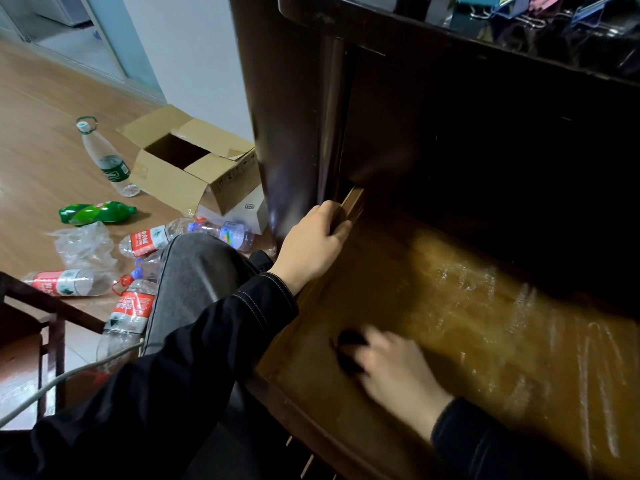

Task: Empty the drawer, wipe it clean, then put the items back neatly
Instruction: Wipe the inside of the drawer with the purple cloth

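The wooden drawer (398, 278) stands pulled out from a dark desk, its brown bottom bare and streaked with wet, shiny marks. My left hand (313, 245) grips the drawer's left side wall near the desk frame. My right hand (391, 368) is blurred inside the drawer near its front left, fingers curled round a small dark object (351, 351) pressed against the bottom; what the object is I cannot tell. On the desk top at the upper right lie several coloured binder clips (540, 12).
An open cardboard box (194, 164) sits on the wood floor left of the desk. Several plastic bottles (104, 157) and a crumpled clear bag (85, 242) lie scattered around my knee. A dark wooden chair (34, 327) and a grey cable (69, 374) are at the lower left.
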Motion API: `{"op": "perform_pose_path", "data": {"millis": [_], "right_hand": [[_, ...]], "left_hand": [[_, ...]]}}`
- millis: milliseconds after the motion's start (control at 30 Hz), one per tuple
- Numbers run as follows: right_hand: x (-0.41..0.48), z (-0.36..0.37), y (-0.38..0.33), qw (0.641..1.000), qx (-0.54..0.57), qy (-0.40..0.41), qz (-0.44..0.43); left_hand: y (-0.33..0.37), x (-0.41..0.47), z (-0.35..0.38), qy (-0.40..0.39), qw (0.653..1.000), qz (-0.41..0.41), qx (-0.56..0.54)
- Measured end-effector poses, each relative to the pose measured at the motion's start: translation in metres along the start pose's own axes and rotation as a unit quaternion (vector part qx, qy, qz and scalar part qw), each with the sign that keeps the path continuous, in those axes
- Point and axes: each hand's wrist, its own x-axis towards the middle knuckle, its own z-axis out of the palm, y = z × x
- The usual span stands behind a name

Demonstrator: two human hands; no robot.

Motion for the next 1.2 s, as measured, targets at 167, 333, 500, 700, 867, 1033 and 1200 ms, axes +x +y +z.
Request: {"op": "perform_pose_path", "data": {"millis": [167, 333, 500, 700, 867, 1033, 1200], "right_hand": [[0.002, -0.004, 0.012, 1.000, -0.001, -0.004, -0.023], [0.030, -0.015, 0.046, 0.992, -0.044, 0.069, 0.095], [-0.001, -0.004, 0.013, 0.998, -0.012, -0.031, -0.055], [0.045, -0.032, 0.066, 0.985, -0.016, 0.106, 0.133], [0.028, -0.012, 0.057, 0.992, -0.033, 0.050, 0.107], [-0.013, -0.002, 0.030, 0.999, -0.013, -0.034, -0.035], [0.014, -0.025, 0.061, 0.993, -0.031, 0.058, 0.095]], "left_hand": [[0.001, -0.001, -0.001, 0.000, 1.000, -0.001, -0.002], [0.002, 0.000, -0.001, -0.003, 1.000, -0.003, -0.003], [0.002, 0.000, -0.001, -0.003, 1.000, -0.006, -0.012], [0.003, -0.001, -0.002, -0.004, 1.000, -0.009, -0.022], [0.002, -0.001, -0.001, -0.003, 1.000, -0.008, -0.025], [0.001, -0.001, -0.001, -0.001, 1.000, -0.009, -0.018], [0.002, -0.001, -0.002, -0.006, 1.000, -0.006, -0.011]]}}
